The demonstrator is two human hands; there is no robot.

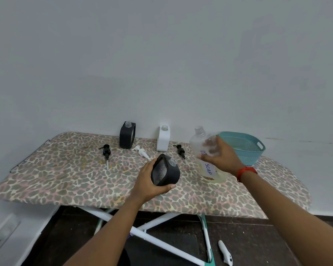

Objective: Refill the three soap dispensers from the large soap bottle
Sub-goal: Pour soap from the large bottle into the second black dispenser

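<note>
I see left hand [150,181] fingers curled round black dispenser [166,172] near worktop [65,169] front edge, right hand [221,158] gripping large soap bottle [199,144] just right, teal basket [244,148] behind at right end, second black dispenser [127,135] and white dispenser [163,139] by wall, white pump [142,151] lying between

Your left hand [149,182] grips black dispenser [166,173], tilted, neck open. Your right hand [222,158] wraps large soap bottle [197,144], uncapped, neck leaning left. Second black dispenser [127,136], white dispenser [163,140] upright by wall. Left black pump [106,150], white pump [141,151], right black pump [180,150] lie loose on ironing board [65,173]. Teal basket [244,148] behind bottle.
</note>
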